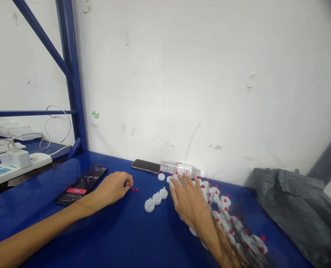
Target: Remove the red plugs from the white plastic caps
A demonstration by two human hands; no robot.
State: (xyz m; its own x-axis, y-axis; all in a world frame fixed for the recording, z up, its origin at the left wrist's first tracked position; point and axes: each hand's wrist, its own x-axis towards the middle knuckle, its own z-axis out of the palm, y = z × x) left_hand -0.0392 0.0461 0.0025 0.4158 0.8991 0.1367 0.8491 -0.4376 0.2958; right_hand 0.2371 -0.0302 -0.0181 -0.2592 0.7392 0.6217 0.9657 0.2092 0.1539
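Power strip: white, with blue socket faces, at the far left (39, 160); a white plug (18, 159) sits in it, and thin cables loop behind.
Blue frame: an upright post with a slanting brace and a crossbar (72, 70), standing before the pale wall (182, 74).
Timer phone: face up on the blue table (112, 238), screen lit and reading 1:37:53 above a red button (81, 185).
Left hand: just right of the timer phone, fingers curled, thumb and forefinger nearly meeting (113, 188); a bit of red shows at the fingertips, but whether it is gripped or only touched I cannot tell.
Red tips: two small ones on the table, just beside the left fingertips (136, 190).
Dark phone: flat near the wall, its screen black (145, 166).
White caps: three in a slanting row between the hands, each with a bare nozzle (156, 198).
Bottle: clear, with a red and white label, lying on its side near the wall (169, 166).
Right hand: palm down over the near-left part of the group, fingers spread and slightly bent (189, 199); I cannot tell whether they grip a cap.
Red-topped caps: a crowded group spreading right and toward the person (223, 203), partly hidden by the right hand and forearm, blurred at its lower end.
Plastic bag: dark grey, crumpled, at the far right (293, 208).
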